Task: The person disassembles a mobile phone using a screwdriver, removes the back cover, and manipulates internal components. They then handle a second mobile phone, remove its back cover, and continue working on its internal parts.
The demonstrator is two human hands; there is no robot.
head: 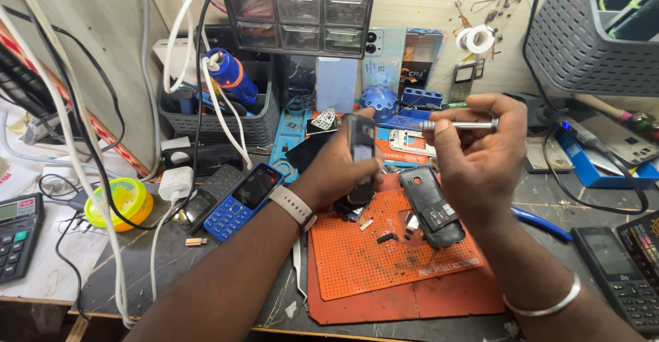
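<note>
My left hand [341,167] holds a small black phone body [361,155] upright above the orange work mat [384,273]. My right hand [479,167] grips a silver screwdriver [461,126], held level with its tip pointing left toward the top of the phone. Just below the hands, a black phone back cover [431,207] lies on the mat with a few small loose parts [386,236] beside it. A pale band sits on my left wrist and a metal bangle on my right.
A blue keypad phone [244,201] and a dark one lie left of the mat. A calculator [17,236] sits far left, a yellow tape roll [118,201] near it. Two black phones [618,273] lie at the right, a grey basket [590,33] above. White cables hang at left.
</note>
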